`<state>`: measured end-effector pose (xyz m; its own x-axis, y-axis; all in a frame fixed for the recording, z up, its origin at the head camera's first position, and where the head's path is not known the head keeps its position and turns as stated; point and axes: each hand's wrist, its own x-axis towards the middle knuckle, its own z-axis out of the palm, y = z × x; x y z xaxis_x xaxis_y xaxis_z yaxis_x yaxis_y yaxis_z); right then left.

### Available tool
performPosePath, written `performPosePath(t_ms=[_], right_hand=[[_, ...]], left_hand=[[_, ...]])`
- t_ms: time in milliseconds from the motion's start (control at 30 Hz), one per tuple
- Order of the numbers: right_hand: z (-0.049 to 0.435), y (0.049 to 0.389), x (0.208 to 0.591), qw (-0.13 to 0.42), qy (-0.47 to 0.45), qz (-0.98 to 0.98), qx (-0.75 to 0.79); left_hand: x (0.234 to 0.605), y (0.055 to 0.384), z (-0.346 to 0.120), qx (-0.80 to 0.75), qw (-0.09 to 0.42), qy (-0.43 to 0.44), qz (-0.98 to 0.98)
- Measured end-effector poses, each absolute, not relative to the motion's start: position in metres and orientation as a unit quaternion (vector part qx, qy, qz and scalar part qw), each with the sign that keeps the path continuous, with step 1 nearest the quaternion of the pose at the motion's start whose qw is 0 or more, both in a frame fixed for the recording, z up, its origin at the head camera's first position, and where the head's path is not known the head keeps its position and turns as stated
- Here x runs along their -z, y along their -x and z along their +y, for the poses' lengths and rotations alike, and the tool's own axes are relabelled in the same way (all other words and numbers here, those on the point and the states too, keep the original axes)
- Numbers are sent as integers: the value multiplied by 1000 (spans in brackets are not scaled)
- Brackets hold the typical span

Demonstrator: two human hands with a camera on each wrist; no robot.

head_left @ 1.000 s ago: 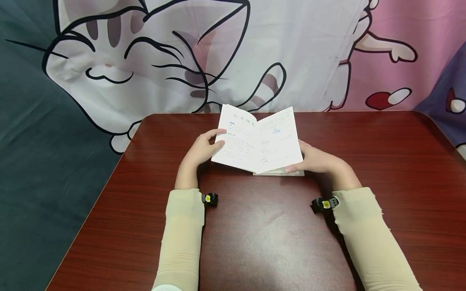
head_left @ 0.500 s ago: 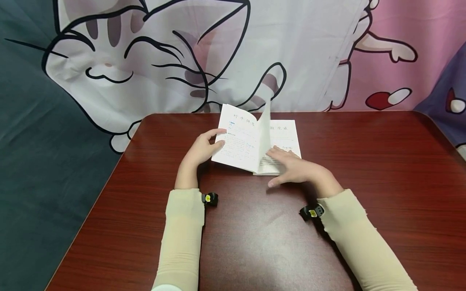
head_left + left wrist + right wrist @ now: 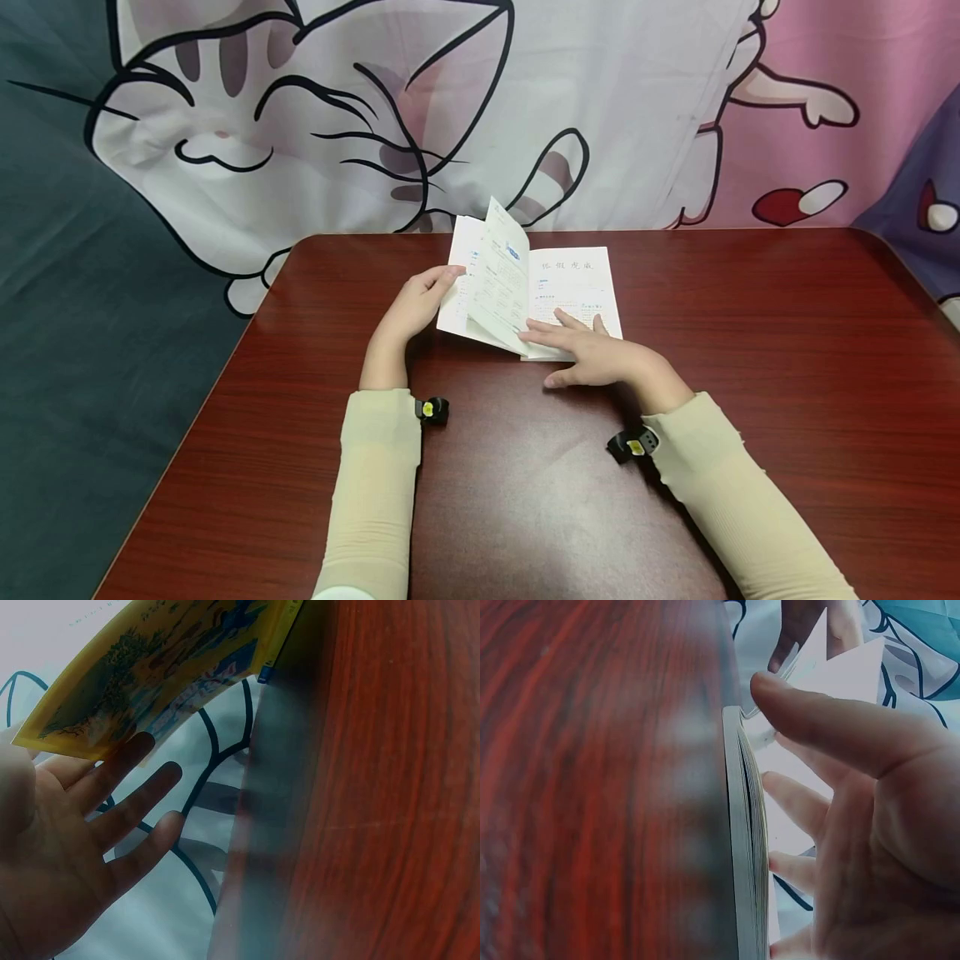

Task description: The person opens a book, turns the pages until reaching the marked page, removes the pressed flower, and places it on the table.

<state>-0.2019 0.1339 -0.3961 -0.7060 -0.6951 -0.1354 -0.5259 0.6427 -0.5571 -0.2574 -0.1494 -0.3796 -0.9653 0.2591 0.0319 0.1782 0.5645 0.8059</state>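
An open book [image 3: 577, 287] lies at the far middle of the table, its left half raised and tilted. My left hand [image 3: 411, 310] pinches the left edge, thumb on the page side and fingers behind the yellow illustrated cover [image 3: 150, 682]. A loose page [image 3: 498, 271] stands up over the left half, curving leftward. Across the lower part of the right page my right hand [image 3: 600, 354] spreads its fingers, index fingertip by the foot of the loose page. In the right wrist view, several fingertips touch the book beside its thick page edges [image 3: 748, 840].
The dark red wooden table [image 3: 525, 500] extends around the book, its back edge just beyond it. Behind hangs a curtain [image 3: 637, 100] printed with a cartoon cat. A small black camera [image 3: 432, 411] sits at the left cuff and another black camera [image 3: 630, 446] at the right.
My right hand has moved left from the book's right edge, sweeping a page over from right to left. Another written page now shows on the right. My left hand stays, its thumb shifted upward.
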Motion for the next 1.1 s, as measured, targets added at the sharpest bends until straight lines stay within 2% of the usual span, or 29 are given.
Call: performPosePath(t_ms=[600,933,1100], right_hand=[[131,201,397,165,353,894,221],[139,206,393,176,332,892,251],[158,214,391,166,299,905,255]], left_hand=[[377,256,-150,-427,58,-81,899],[378,256,-152,-437,45,-125,890],[377,256,-153,-409,69,-135,900]])
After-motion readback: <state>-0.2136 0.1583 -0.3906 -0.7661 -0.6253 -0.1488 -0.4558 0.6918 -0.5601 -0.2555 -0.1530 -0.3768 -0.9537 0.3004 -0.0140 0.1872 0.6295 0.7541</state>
